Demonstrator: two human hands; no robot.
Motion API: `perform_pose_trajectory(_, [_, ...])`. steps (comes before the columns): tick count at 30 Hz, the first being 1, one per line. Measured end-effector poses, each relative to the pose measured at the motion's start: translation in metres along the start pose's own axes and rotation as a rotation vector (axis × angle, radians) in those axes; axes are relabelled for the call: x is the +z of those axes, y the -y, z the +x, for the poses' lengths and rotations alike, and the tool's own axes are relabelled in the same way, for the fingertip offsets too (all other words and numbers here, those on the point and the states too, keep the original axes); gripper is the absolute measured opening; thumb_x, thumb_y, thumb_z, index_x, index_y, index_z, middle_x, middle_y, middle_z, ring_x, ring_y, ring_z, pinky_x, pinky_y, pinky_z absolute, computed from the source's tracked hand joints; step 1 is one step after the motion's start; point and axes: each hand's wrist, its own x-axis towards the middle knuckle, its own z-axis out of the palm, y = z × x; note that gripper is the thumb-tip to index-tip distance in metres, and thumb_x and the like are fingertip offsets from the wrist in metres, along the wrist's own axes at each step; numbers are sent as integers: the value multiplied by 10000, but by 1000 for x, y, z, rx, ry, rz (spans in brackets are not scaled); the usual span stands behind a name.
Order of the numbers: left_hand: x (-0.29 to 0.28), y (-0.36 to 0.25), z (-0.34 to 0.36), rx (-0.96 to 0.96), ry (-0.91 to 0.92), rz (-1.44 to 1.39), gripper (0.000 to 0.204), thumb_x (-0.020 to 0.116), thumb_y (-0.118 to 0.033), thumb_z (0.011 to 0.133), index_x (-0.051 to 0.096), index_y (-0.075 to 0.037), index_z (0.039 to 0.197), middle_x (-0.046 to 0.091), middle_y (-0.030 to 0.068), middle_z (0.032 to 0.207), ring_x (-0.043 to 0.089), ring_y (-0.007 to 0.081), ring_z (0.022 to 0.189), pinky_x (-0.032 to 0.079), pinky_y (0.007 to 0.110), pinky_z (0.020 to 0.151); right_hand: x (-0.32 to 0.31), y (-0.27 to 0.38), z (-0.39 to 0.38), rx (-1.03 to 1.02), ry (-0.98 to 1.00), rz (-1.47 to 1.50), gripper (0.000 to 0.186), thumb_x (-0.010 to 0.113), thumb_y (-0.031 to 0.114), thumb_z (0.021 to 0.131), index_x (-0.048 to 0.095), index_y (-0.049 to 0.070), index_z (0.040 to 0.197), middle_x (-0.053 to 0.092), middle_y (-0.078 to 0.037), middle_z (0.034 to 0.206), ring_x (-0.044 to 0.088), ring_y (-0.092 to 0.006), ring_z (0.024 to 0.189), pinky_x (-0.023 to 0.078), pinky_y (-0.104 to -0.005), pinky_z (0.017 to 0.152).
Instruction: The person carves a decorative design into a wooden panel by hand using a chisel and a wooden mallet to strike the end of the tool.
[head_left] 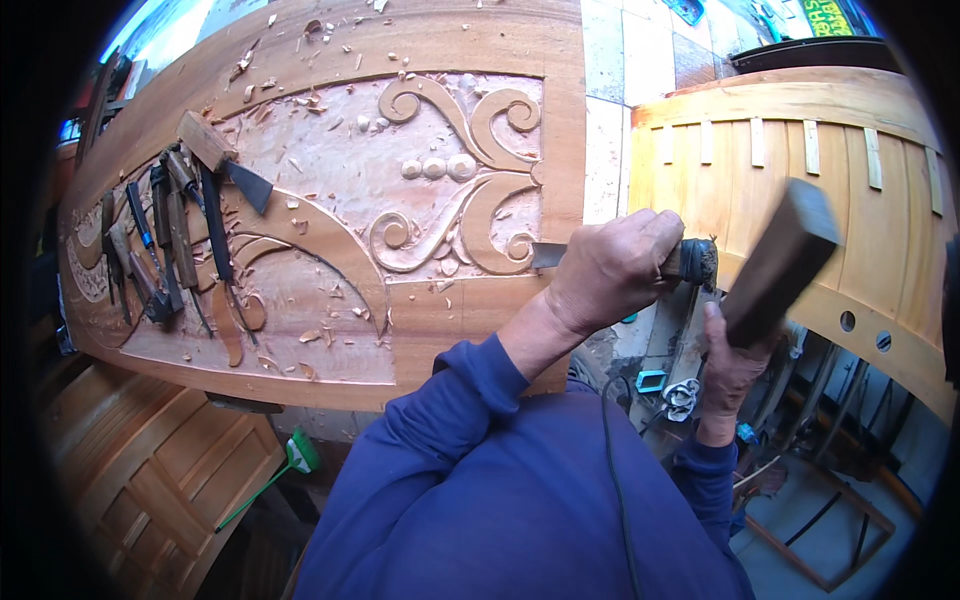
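My left hand (615,265) is closed round a chisel (690,260) held sideways; its flat blade (545,255) is at the right edge of a carved scroll (500,225) on a wooden panel (460,320). Whether the edge touches the wood I cannot tell. My right hand (730,370), to the right and lower, grips a rectangular wooden block (780,255), raised and tilted beside the chisel's handle end. Wood shavings (310,335) are scattered over the panel.
Several carving tools (175,245) and a wedge-like blade (250,187) lie on the panel's left. A pale slatted panel (835,200) stands right. Below left are a wooden door (170,450) and green broom (300,450). A dark cable (615,480) hangs by my body.
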Motion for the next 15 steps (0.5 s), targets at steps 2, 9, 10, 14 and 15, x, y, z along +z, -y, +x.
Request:
perform_pose_trajectory(2, [0, -1, -1, 6, -11, -12, 311, 847, -207, 802, 570, -94, 885, 585, 94, 766, 672, 301, 707, 528, 407, 583, 1, 20, 7, 159, -62, 287, 698, 826, 16, 863, 465, 18, 1461, 662, -90, 1171, 646, -196, 1045, 517, -368, 995])
perform_pose_trajectory(9, [-5, -4, -1, 23, -5, -47, 230, 761, -138, 816, 544, -91, 876, 573, 104, 737, 662, 321, 695, 520, 433, 571, 3, -14, 1, -270, 46, -111, 786, 841, 31, 855, 453, 51, 1538, 608, -174, 1406, 625, -293, 1249, 497, -415, 1061])
perform_pose_trajectory(10, [-5, -4, -3, 15, -8, -42, 236, 768, -151, 815, 545, -93, 867, 572, 105, 732, 663, 320, 695, 518, 431, 569, 2, -7, 0, -172, -28, -95, 718, 840, 37, 866, 489, 36, 1492, 643, -156, 1333, 647, -272, 1193, 512, -405, 1037])
perform_pose_trajectory(14, [-9, -7, -2, 25, -7, -81, 246, 776, -173, 817, 545, -98, 851, 577, 103, 726, 666, 312, 690, 516, 427, 565, 9, 13, -6, -80, -93, 39, 656, 817, 16, 874, 467, 34, 1429, 676, -120, 1165, 657, -223, 1028, 535, -414, 963])
perform_pose_trajectory(15, [-10, -7, -3, 35, 1, -82, 259, 803, -182, 807, 561, -93, 835, 582, 105, 728, 669, 306, 677, 519, 410, 563, 12, 0, -11, -229, -62, -70, 713, 815, 17, 873, 438, 34, 1479, 664, -138, 1216, 650, -241, 1078, 529, -437, 982])
